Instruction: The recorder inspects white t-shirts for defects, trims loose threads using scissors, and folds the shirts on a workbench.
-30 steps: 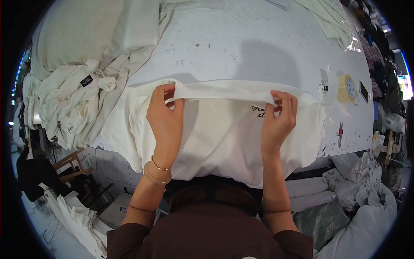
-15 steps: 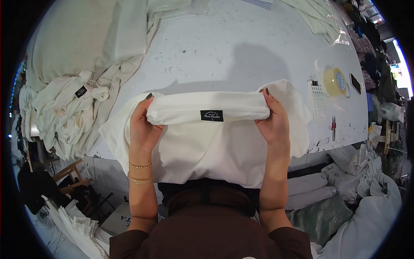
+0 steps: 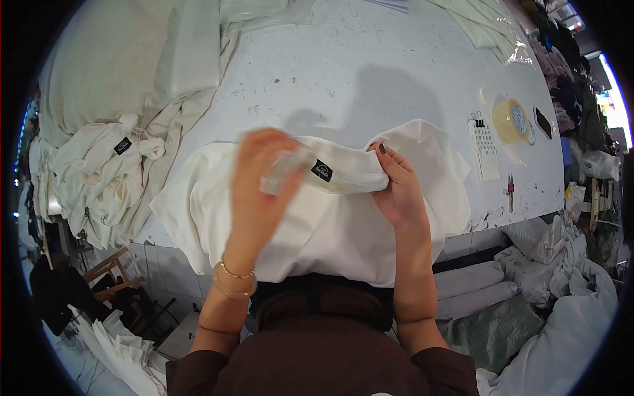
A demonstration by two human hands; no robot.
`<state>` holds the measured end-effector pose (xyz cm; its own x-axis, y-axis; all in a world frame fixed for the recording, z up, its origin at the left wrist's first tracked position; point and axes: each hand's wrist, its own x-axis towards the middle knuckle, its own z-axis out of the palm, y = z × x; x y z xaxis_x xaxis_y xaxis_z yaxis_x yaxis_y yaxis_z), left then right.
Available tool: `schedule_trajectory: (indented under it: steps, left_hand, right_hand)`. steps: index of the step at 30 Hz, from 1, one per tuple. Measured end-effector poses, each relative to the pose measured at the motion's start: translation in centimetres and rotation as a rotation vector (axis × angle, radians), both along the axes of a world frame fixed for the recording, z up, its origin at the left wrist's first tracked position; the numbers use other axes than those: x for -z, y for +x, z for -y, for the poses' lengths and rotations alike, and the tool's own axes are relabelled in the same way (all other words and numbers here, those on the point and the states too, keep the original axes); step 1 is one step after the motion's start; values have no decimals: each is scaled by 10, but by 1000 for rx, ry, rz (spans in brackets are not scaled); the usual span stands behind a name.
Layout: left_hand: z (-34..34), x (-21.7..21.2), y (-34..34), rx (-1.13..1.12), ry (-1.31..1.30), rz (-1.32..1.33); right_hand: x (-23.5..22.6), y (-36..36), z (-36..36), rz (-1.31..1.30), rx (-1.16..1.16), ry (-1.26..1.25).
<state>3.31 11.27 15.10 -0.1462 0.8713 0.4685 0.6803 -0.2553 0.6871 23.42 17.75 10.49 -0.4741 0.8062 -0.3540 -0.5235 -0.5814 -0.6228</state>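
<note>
A white garment (image 3: 330, 228) with a broad band (image 3: 354, 173) lies across the near edge of the table, part of it hanging down toward me. A small black label (image 3: 321, 170) is sewn on the band. My right hand (image 3: 401, 188) is closed on the band's right end, thumb on top and the other fingers mostly hidden. Over the left part of the band, just left of the label, is my left hand (image 3: 254, 188). Motion smears its fingers, so whether they grip the cloth does not show.
Cream garments (image 3: 99, 171) are heaped on the table at left, beside a large pale cloth (image 3: 112, 66). At right lie a tape roll (image 3: 510, 122), a phone (image 3: 543, 122), a clipped card (image 3: 484, 148) and small thread snips (image 3: 510, 191). Wrapped bundles (image 3: 469, 284) sit below the table.
My left hand has left the band's left end and moved right, toward the label. My right hand has shifted slightly left, still holding its end. The band now slants and sags instead of stretching straight.
</note>
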Motion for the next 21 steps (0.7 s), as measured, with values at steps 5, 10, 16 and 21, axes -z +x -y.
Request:
schedule_trajectory:
  steps: [5,10,16,21]
  left_hand:
    - [-14,12,31,312,-92,8]
    - [-11,14,24,372,-228,211]
    - [-5,16,15,372,-413,540]
    - [-3,12,19,314,-370,710]
  right_hand:
    - [-6,-3,3,-101,-37,-43]
    - [-23,-1,2,3,-76,-100]
    - [-27,2,-2,65,-168,31]
    - [-37,-5,3,298,-142,207]
